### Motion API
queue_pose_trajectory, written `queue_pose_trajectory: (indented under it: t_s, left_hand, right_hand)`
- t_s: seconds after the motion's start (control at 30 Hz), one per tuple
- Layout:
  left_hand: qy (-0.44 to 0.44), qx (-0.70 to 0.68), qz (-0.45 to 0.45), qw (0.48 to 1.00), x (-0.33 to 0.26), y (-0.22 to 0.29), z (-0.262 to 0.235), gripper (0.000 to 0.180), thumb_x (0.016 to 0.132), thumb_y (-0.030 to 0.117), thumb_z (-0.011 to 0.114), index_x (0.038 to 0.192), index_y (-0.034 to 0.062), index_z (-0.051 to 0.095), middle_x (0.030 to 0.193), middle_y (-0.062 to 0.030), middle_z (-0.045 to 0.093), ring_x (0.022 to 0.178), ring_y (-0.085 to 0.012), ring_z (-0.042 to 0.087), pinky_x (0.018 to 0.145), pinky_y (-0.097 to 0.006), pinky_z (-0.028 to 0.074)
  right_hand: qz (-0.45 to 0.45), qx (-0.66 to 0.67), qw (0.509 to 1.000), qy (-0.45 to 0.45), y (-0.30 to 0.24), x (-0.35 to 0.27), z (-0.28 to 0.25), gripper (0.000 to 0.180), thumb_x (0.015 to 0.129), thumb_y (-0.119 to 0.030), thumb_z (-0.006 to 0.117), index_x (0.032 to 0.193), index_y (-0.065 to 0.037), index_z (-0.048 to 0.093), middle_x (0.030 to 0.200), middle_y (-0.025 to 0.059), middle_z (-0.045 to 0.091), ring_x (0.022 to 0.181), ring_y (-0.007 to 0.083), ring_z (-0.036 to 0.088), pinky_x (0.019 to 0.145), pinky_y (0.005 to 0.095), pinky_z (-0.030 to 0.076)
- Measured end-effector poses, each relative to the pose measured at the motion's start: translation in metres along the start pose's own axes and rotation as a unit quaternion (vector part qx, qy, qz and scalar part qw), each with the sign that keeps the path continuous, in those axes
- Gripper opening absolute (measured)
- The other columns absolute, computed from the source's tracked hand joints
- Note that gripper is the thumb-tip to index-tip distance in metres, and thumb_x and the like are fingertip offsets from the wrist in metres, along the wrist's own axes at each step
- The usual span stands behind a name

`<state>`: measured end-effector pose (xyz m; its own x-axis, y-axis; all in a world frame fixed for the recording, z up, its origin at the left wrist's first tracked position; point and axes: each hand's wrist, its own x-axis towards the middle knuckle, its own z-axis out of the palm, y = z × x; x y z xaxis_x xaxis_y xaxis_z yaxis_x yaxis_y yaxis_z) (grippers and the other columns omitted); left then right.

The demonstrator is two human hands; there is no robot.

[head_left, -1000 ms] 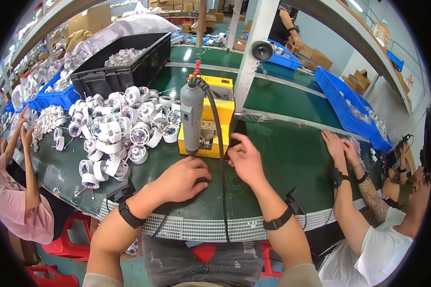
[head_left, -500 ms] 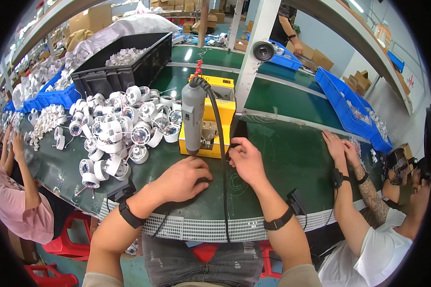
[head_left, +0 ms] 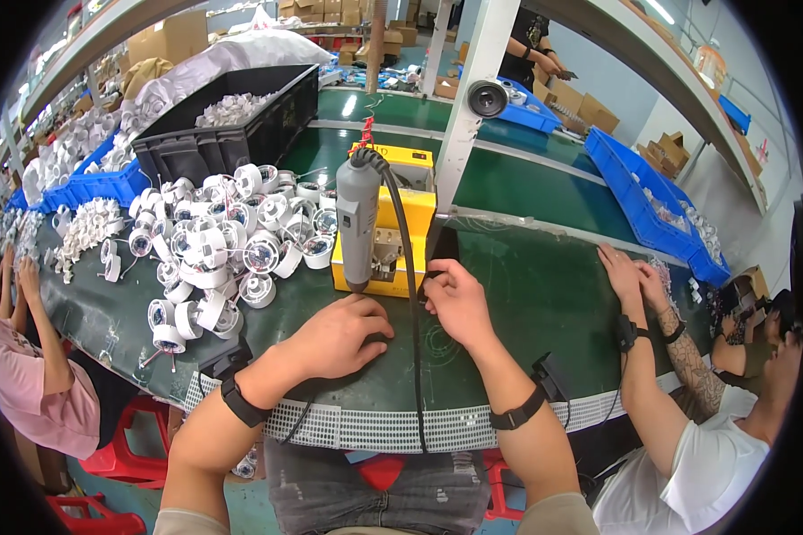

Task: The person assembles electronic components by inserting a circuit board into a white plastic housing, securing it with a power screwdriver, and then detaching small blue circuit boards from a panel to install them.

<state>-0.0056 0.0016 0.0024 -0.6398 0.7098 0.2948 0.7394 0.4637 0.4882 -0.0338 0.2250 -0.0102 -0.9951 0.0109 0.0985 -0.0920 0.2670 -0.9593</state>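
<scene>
Yellow machine (head_left: 408,198): in the head view it is standing upright on the green tabletop (head_left: 544,312), straight ahead of the person, just beyond both hands.
Grey cylindrical tool (head_left: 357,227): it is hanging or standing nearly upright before the machine, covering part of its front.
Left hand (head_left: 339,335): it is resting palm-down near the machine's front; its fingers are lying half bent, and whether they are gripping anything underneath cannot be told.
Right hand (head_left: 458,305): its bent fingers are drawing near the thumb at the machine's right front corner, with only a slight gap, if any; whether they are pinching something or touching the corner cannot be told.
Black cable (head_left: 412,294): it is running from the tool's top, between the hands, over the front edge; good practice would be keeping it slack and off the right fingers.
Steady handling: the left hand would best be staying low, clear of the tool's lower end, while the right is making small, light movements.
White housings (head_left: 207,241): they are lying heaped to the left, overlapping, so many are hiding others.
Hard to make out: the tool is masking much of the metal fixture (head_left: 387,251).
</scene>
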Motion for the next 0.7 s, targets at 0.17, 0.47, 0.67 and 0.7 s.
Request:
queue_pose_trajectory:
  t_s: [0.17,0.47,0.67,0.7]
  left_hand:
    - [-0.003,0.000,0.000,1.000,0.000,0.001,-0.001,0.021,0.080,0.011,0.070,0.100,0.0061,0.068,0.105,-0.0099,0.062,0.107,-0.0311,0.057,0.096,-0.040,0.046]
    - [0.016,0.012,0.023,1.000,0.001,-0.006,0.000,0.018,0.081,0.013,0.070,0.097,0.0061,0.068,0.102,-0.0111,0.063,0.103,-0.0318,0.059,0.091,-0.041,0.048]
    - [0.073,0.039,0.036,0.996,0.006,-0.011,0.014,0.012,0.085,0.016,0.066,0.092,0.0070,0.069,0.092,-0.0100,0.067,0.089,-0.0305,0.065,0.078,-0.041,0.053]
    - [0.085,0.059,0.041,0.994,0.008,-0.012,0.018,0.011,0.085,0.016,0.065,0.091,0.0072,0.069,0.091,-0.0097,0.067,0.088,-0.0304,0.065,0.077,-0.041,0.053]
  right_hand:
    - [-0.002,-0.005,1.000,0.001,-0.002,-0.001,-0.001,0.022,0.090,-0.003,0.060,0.112,0.002,0.058,0.074,0.0025,0.060,0.062,0.0086,0.059,0.057,0.0230,0.047]
    - [-0.009,-0.007,1.000,-0.011,0.001,0.004,0.001,0.021,0.089,-0.003,0.059,0.110,0.001,0.059,0.071,0.0028,0.060,0.060,0.0090,0.058,0.055,0.0233,0.046]
    - [-0.040,-0.012,0.999,0.008,0.011,0.004,-0.008,0.020,0.089,-0.005,0.059,0.108,0.001,0.060,0.072,0.0063,0.065,0.059,0.0108,0.062,0.052,0.0251,0.049]
    - [-0.049,-0.023,0.998,0.019,0.013,0.003,-0.009,0.018,0.089,-0.005,0.059,0.106,0.001,0.061,0.072,0.0060,0.064,0.057,0.0108,0.061,0.051,0.0248,0.049]
